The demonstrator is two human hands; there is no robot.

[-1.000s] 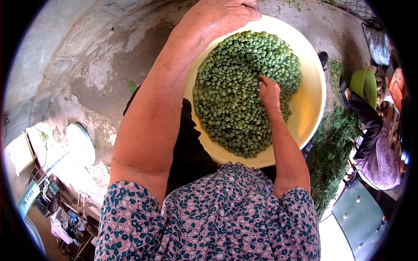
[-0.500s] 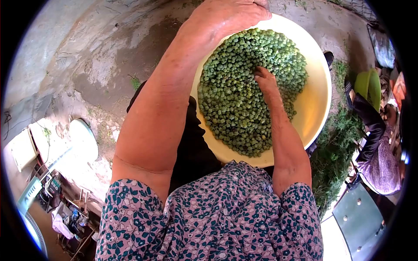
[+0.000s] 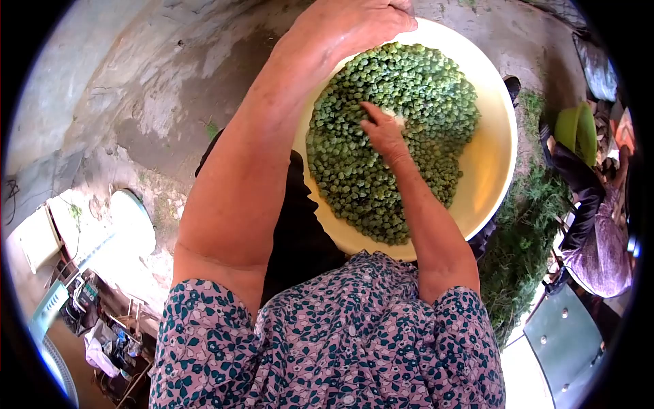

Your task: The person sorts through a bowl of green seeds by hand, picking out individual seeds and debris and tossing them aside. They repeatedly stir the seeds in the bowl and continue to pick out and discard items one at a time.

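Left hand [image 3: 354, 24] curls tight over the far rim of the cream basin [image 3: 494, 157]. Right hand [image 3: 385, 131] lies flat on the green pods [image 3: 422, 88], fingers stretched out, pinching nothing. Pods heap in the basin's left part. Cut greens [image 3: 524, 232] lie just right of the basin, beside another person's sleeve [image 3: 603, 255].

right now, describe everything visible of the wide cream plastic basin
The wide cream plastic basin is round, shallow and smooth-looking. A heap of small green pods covers most of it, leaving its right side bare. The left hand grips its far rim; the right hand rests on the pods.
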